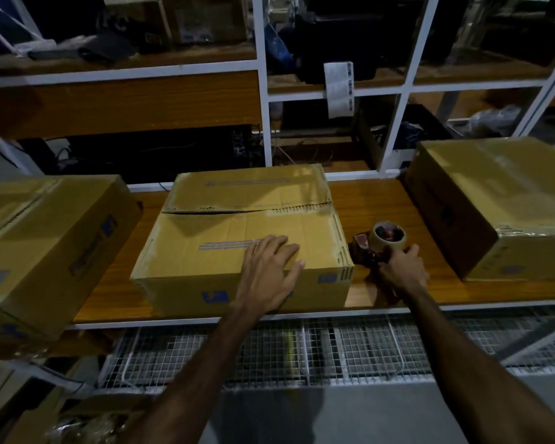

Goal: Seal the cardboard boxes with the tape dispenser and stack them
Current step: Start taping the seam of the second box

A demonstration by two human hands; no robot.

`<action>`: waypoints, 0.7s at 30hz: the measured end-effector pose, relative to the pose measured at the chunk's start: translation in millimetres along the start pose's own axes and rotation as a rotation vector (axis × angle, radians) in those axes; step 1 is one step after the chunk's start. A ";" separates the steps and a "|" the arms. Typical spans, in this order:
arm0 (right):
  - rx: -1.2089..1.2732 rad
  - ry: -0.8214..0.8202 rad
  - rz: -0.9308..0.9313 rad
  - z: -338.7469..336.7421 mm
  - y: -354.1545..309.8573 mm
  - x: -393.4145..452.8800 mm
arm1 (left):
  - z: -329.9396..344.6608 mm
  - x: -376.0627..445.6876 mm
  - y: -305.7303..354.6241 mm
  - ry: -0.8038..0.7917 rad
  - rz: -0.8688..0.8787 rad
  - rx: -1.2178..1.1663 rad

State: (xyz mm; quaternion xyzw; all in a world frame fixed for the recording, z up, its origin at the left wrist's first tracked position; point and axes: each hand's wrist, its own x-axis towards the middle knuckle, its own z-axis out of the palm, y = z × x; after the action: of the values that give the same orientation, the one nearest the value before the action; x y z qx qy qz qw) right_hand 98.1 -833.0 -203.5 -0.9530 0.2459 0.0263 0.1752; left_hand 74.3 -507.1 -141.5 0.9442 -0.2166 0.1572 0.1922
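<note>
A brown cardboard box [225,225] sits in the middle of the wooden bench [378,203], its two top flaps folded down with a bare seam between them. My left hand [271,270] lies flat on the near flap, fingers straight. Just right of the box stands a dark red tape dispenser [382,243] carrying a roll of tape. My right hand [402,267] grips the dispenser's handle from the near side. A second box [48,245] lies at the left, overhanging the bench edge. A third box [500,206], wrapped in shiny tape, stands at the right.
White-framed shelves [263,91] behind the bench hold dark equipment and cartons; a white label strip [338,88] hangs from one shelf. A white wire mesh shelf [302,350] runs below the bench's front edge. More cardboard [45,421] lies at the lower left.
</note>
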 end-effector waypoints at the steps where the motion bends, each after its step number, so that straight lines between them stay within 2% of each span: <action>1: 0.005 -0.014 0.020 1.4 0.9 1.9 | 0.0 -0.3 -0.5 -0.002 0.000 0.002; 6: 0.091 -0.111 0.009 7.7 6.4 3.3 | -2.0 -1.6 -1.5 -0.010 -0.002 -0.007; 11: 0.385 -0.137 0.058 16.8 12.1 19.0 | -5.6 0.3 -5.1 -0.039 -0.014 -0.053; 14: 0.540 -0.051 0.090 12.2 0.9 10.1 | -12.8 6.2 -13.0 -0.058 -0.014 -0.094; 18: 0.640 0.186 -0.020 -15.9 -23.8 -9.3 | -24.0 18.2 -25.3 -0.062 -0.022 -0.205; 21: 0.632 0.393 -0.142 -46.8 -57.9 -26.1 | -36.7 28.3 -31.5 -0.077 -0.119 -0.480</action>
State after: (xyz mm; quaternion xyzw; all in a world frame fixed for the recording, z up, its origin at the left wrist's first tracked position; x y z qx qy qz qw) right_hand 101.2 -789.9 -137.5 -0.8535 0.2040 -0.2463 0.4114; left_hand 105.6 -475.0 -107.8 0.8879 -0.1988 0.0536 0.4115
